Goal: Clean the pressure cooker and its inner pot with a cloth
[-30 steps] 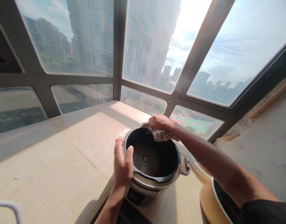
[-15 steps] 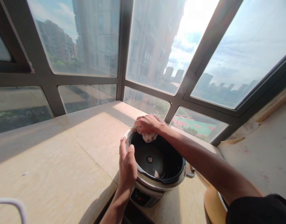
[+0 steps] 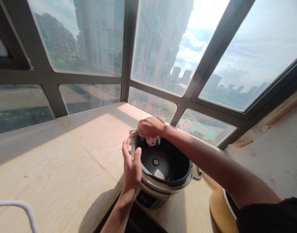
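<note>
A white electric cooker (image 3: 160,191) with a dark inner cavity stands open on the pale wooden counter (image 3: 66,161). My left hand (image 3: 131,165) grips the cooker's near-left rim, thumb over the edge. My right hand (image 3: 150,127) is closed on a crumpled light cloth (image 3: 152,139) and presses it against the far-left part of the rim. The cooker's control panel (image 3: 146,200) faces me.
Big corner windows with dark frames (image 3: 125,51) rise directly behind the counter. A yellow-rimmed pot or lid (image 3: 220,210) sits at the lower right, partly under my right arm. A thin white bar (image 3: 15,205) shows at the lower left. A light patterned surface (image 3: 272,155) lies to the right.
My right hand has slid the cloth along the far rim from the right side toward the left. My left hand has kept its hold on the near-left rim.
</note>
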`<state>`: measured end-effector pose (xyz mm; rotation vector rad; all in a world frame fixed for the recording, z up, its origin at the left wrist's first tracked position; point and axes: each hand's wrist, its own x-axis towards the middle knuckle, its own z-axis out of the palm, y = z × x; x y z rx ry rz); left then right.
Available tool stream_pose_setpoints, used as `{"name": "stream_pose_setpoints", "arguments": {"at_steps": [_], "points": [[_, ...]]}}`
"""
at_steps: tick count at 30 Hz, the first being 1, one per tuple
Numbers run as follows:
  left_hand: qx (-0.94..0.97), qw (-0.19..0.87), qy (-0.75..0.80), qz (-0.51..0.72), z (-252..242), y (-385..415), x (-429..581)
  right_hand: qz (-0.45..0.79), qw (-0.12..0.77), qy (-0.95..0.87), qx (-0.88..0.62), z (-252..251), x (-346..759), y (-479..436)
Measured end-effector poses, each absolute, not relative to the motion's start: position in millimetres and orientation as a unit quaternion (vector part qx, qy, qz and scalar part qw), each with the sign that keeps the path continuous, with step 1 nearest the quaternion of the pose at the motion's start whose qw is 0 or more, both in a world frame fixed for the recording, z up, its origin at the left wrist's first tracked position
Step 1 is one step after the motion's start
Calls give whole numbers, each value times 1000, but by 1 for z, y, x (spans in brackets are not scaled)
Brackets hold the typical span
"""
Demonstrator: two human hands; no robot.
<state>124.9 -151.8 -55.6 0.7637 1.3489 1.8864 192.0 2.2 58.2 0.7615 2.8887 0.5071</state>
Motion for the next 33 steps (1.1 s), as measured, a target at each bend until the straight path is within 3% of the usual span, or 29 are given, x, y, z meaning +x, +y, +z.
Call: {"name": "stream_pose_setpoints", "arguments": {"at_steps": [7,12,18,23,29,33], "points": [[327,319,518,723,-66,-144,120,81,28,894,440,55,250,39],[305,306,504,748,-64,-145,122,-67,-103,851,511,54,317,36],[303,295,497,758,-65,-145,120,-113,-210,796,557,39,390,-5],[303,273,487,772,-66,-137,116,-214,-386,698,564,15,424,-63],[299,268,483,778,-55,-121,116,-168,-502,644,553,5,429,-112],[304,272,478,778,-49,-112,118,-104,-533,682,489,13,422,-130]]}}
